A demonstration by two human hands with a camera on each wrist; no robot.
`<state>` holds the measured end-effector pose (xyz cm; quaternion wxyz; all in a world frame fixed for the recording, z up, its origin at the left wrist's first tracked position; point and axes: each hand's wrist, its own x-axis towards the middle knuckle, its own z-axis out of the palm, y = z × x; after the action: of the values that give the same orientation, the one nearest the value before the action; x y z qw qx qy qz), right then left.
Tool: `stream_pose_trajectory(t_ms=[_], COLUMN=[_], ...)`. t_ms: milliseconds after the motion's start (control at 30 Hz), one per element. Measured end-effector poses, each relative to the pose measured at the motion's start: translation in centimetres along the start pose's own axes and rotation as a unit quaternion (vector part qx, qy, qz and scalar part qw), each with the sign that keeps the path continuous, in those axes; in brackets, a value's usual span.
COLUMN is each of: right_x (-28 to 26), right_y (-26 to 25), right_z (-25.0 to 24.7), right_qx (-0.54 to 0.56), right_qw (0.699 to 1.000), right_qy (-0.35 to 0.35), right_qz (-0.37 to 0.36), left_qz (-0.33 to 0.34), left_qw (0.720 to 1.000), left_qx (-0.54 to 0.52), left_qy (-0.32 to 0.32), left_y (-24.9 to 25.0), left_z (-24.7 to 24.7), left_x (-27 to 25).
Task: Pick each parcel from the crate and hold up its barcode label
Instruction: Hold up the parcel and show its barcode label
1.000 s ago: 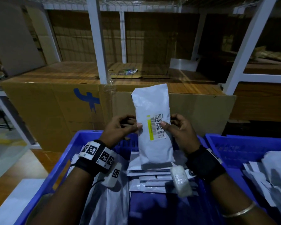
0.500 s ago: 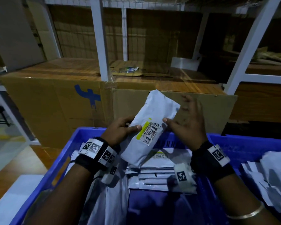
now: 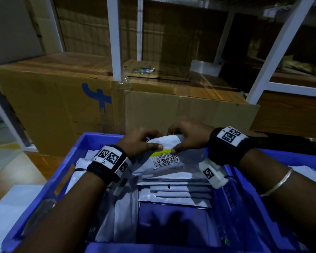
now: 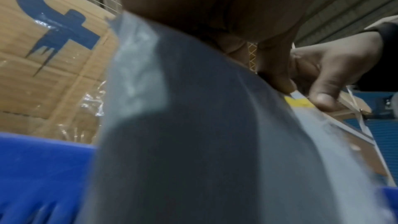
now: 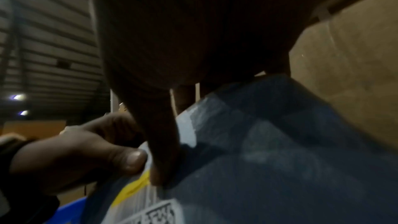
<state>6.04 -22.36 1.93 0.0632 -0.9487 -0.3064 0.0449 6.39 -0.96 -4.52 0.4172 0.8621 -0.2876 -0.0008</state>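
A white plastic parcel [image 3: 167,143] lies low over the far end of the blue crate [image 3: 91,141]. Its barcode label [image 3: 165,159], with a yellow stripe, faces up toward me. My left hand [image 3: 146,143] and right hand [image 3: 185,141] both pinch the parcel's far end, thumbs on top just above the label. The left wrist view shows the grey parcel [image 4: 193,125] close up, with the right hand [image 4: 323,74] beyond it. In the right wrist view the parcel [image 5: 280,142] and its label [image 5: 148,209] fill the lower part, and the left hand [image 5: 75,156] grips its edge.
Several more white parcels [image 3: 173,194] lie stacked in the crate below the held one. A second blue crate [image 3: 310,156] with parcels stands at the right. Large cardboard boxes [image 3: 62,106] and white rack posts [image 3: 113,42] stand right behind the crate.
The parcel was held upright with its label facing me, then tilted right, and now lies low over the crate. Both hands have come down and grip its far end.
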Motion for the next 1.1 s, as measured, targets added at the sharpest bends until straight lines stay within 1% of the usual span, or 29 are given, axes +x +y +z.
stream_pose_trajectory(t_ms=[67, 133, 200, 267, 433, 533, 733, 933, 1033, 1100], right_x=[0.3, 0.3, 0.0, -0.4, -1.0, -0.8, -0.2, 0.1, 0.1, 0.2], right_y=[0.6, 1.5, 2.8, 3.9, 5.6, 6.2, 6.5, 5.9, 5.0, 3.7], right_z=[0.3, 0.5, 0.6, 0.9, 2.4, 3.3, 4.5, 5.0, 5.1, 5.1], right_qx=[0.039, 0.092, 0.128, 0.140, 0.155, 0.121, 0.063, -0.051, -0.096, -0.136], right_qw=[0.999, 0.995, 0.991, 0.989, 0.982, 0.984, 0.987, 0.984, 0.981, 0.980], right_qy=[-0.008, -0.021, -0.030, -0.035, -0.067, -0.080, -0.073, -0.099, -0.092, -0.075], right_qz=[-0.005, 0.012, 0.032, 0.043, 0.091, 0.105, 0.125, 0.141, 0.142, 0.121], left_qz=[-0.007, -0.026, -0.048, -0.073, -0.109, -0.122, -0.147, -0.172, -0.172, -0.169], left_qw=[1.000, 0.999, 0.997, 0.993, 0.988, 0.985, 0.980, 0.975, 0.972, 0.973], left_qx=[0.004, 0.011, 0.051, 0.091, 0.108, 0.121, 0.137, 0.143, 0.156, 0.152], left_qy=[0.005, 0.017, 0.021, 0.024, 0.012, 0.004, 0.006, -0.016, -0.024, -0.026], left_y=[-0.3, -0.7, -1.4, -1.8, -2.3, -2.6, -2.9, -3.2, -3.3, -3.4], left_z=[0.0, -0.4, -0.8, -0.8, 0.1, 0.4, 0.9, 1.2, 1.3, 1.2], left_x=[0.0, 0.0, 0.0, 0.0, 0.3, 0.4, 0.4, 0.3, 0.4, 0.5])
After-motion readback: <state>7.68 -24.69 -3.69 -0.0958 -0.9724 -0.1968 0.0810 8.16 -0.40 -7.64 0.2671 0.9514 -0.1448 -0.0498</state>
